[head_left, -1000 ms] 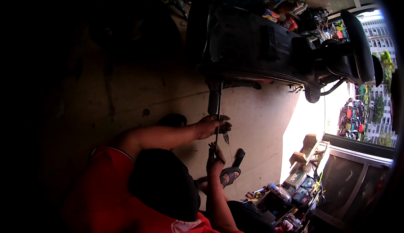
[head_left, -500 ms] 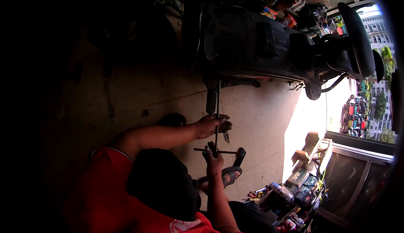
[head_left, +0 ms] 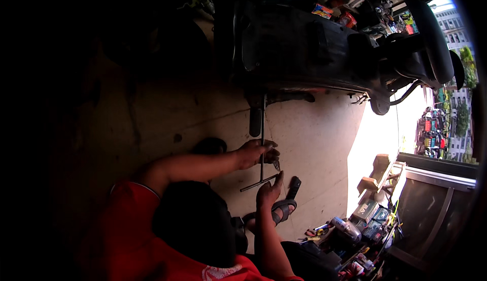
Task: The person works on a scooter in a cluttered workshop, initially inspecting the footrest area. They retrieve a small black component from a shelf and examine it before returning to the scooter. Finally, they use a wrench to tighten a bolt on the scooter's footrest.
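A long T-handle wrench (head_left: pixel 262 124) runs from the lower edge of a dark scooter (head_left: pixel 299 47) back toward me. My left hand (head_left: pixel 255 154) is closed loosely round its shaft, part way along. My right hand (head_left: pixel 269 194) is at the right end of the crossbar, one finger stretched along it and the others curled. The crossbar slants, its free end pointing left. Just below my left fingers shows a small shiny patterned piece (head_left: pixel 277 165); I cannot tell whether it is held. Beside the wrench tip is the scooter's black stand (head_left: pixel 255 121).
A sandalled foot (head_left: pixel 284 210) rests by my right hand, a black elongated piece (head_left: pixel 293 187) next to it. Tools and boxes (head_left: pixel 350 235) crowd the lower right near a wooden stool (head_left: pixel 375 172). Packets (head_left: pixel 324 11) lie beyond the scooter. Deep shadow covers the left.
The wrench's crossbar has turned from nearly level to slanting. My right hand has moved from near its middle to the right end. My left hand stays on the shaft.
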Action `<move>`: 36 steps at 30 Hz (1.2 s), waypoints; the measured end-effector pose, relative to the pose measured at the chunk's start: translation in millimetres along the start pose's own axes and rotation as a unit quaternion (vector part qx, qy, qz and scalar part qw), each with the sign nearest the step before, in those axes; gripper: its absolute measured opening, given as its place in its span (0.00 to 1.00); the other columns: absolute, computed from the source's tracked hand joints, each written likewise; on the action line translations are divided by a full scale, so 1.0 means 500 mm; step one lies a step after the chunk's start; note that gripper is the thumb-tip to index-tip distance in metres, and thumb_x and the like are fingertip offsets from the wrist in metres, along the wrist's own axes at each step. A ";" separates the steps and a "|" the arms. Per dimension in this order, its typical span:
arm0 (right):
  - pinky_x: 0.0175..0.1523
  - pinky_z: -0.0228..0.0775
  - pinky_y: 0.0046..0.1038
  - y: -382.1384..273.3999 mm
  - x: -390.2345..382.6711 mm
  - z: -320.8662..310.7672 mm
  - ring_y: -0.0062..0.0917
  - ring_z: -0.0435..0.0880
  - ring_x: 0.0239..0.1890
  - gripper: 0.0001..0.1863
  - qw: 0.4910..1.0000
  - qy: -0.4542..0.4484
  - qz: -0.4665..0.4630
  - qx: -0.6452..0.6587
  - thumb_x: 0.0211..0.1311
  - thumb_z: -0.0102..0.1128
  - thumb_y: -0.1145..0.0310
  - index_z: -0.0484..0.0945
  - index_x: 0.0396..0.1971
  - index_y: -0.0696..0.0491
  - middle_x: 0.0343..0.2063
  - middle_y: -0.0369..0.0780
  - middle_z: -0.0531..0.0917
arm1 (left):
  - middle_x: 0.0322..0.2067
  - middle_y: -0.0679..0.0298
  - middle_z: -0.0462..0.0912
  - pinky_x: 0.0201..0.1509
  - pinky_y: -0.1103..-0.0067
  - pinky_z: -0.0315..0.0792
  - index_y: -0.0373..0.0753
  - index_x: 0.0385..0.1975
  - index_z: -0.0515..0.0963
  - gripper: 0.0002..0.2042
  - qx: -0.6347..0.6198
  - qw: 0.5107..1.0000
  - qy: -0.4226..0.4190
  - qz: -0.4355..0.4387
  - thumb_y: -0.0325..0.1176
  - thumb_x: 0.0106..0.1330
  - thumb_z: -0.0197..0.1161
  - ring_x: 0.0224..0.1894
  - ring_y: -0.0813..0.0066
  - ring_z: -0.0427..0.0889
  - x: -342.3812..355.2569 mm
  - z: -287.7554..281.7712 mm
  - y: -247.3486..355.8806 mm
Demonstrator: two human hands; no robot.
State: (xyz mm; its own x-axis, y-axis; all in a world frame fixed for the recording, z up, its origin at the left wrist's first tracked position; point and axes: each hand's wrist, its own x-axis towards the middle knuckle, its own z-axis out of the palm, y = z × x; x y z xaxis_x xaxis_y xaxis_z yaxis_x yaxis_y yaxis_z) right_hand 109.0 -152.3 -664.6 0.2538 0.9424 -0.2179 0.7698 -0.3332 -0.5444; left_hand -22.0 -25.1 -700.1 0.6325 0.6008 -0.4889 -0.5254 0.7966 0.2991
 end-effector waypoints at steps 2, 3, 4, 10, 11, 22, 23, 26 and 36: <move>0.75 0.59 0.41 0.029 -0.011 -0.044 0.46 0.68 0.71 0.25 0.971 -0.233 0.019 0.054 0.67 0.59 0.73 0.73 0.65 0.54 0.66 0.50 0.73 | 0.53 0.54 0.83 0.62 0.65 0.80 0.34 0.63 0.72 0.17 0.002 1.000 -0.014 -0.005 0.33 0.79 0.55 0.55 0.61 0.85 0.003 -0.008 -0.007; 0.76 0.58 0.42 0.038 -0.016 -0.053 0.45 0.67 0.72 0.27 0.940 -0.312 0.051 0.130 0.66 0.60 0.73 0.72 0.66 0.54 0.66 0.48 0.73 | 0.53 0.54 0.83 0.62 0.65 0.80 0.34 0.63 0.71 0.17 -0.005 1.000 -0.025 -0.009 0.33 0.79 0.55 0.55 0.61 0.85 0.004 -0.011 -0.014; 0.76 0.57 0.43 0.037 -0.020 -0.042 0.44 0.69 0.71 0.28 0.892 -0.315 0.095 0.311 0.66 0.62 0.73 0.72 0.66 0.53 0.63 0.46 0.76 | 0.53 0.54 0.83 0.62 0.65 0.80 0.34 0.63 0.71 0.17 -0.011 0.999 -0.034 -0.007 0.33 0.79 0.55 0.55 0.61 0.85 0.006 -0.014 -0.009; 0.73 0.64 0.43 0.004 -0.029 0.005 0.39 0.78 0.64 0.25 0.892 -0.131 0.159 0.402 0.67 0.65 0.74 0.74 0.64 0.54 0.51 0.39 0.86 | 0.53 0.55 0.83 0.62 0.66 0.80 0.35 0.62 0.72 0.17 0.006 1.000 -0.026 0.014 0.34 0.78 0.57 0.55 0.62 0.85 0.002 -0.007 -0.005; 0.65 0.72 0.38 0.018 -0.034 0.027 0.34 0.81 0.60 0.21 0.964 -0.035 0.078 0.252 0.70 0.60 0.75 0.76 0.62 0.56 0.49 0.39 0.88 | 0.52 0.55 0.84 0.61 0.66 0.80 0.35 0.61 0.73 0.17 0.021 1.000 -0.003 0.009 0.34 0.78 0.57 0.54 0.62 0.85 0.004 -0.004 -0.006; 0.63 0.73 0.41 0.058 -0.021 -0.032 0.36 0.78 0.64 0.29 0.700 -0.165 0.393 0.572 0.75 0.58 0.63 0.65 0.70 0.59 0.62 0.45 0.79 | 0.49 0.50 0.85 0.56 0.67 0.83 0.29 0.56 0.74 0.15 0.107 0.994 0.014 0.014 0.33 0.76 0.58 0.50 0.60 0.87 -0.004 0.012 0.007; 0.63 0.74 0.40 0.050 -0.030 -0.017 0.36 0.79 0.63 0.28 0.720 -0.181 0.351 0.571 0.75 0.59 0.65 0.66 0.69 0.58 0.62 0.44 0.80 | 0.49 0.50 0.85 0.56 0.66 0.83 0.29 0.57 0.74 0.16 0.094 0.995 0.006 0.016 0.33 0.77 0.58 0.51 0.59 0.87 -0.007 0.014 0.005; 0.60 0.76 0.39 0.027 -0.046 0.019 0.35 0.82 0.60 0.26 0.766 -0.217 0.215 0.565 0.74 0.60 0.68 0.69 0.68 0.57 0.59 0.42 0.82 | 0.50 0.50 0.84 0.57 0.66 0.83 0.29 0.58 0.73 0.16 0.087 0.996 0.010 0.016 0.34 0.77 0.57 0.53 0.58 0.87 -0.012 0.016 0.009; 0.70 0.70 0.38 0.041 -0.025 -0.038 0.40 0.79 0.63 0.34 0.515 -0.280 0.419 0.693 0.74 0.57 0.56 0.62 0.70 0.61 0.67 0.47 0.74 | 0.52 0.49 0.83 0.59 0.65 0.83 0.29 0.60 0.71 0.18 0.052 0.998 -0.024 0.003 0.34 0.79 0.54 0.54 0.56 0.86 -0.003 0.023 0.011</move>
State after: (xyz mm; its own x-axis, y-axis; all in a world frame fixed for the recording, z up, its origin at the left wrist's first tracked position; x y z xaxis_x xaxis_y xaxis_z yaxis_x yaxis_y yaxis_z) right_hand 132.9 -170.2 -658.0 -0.3512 0.4232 -0.8352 -0.7289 -0.6835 -0.0398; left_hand -19.4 -20.9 -688.4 0.6573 0.6057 -0.4484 -0.4686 0.7945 0.3863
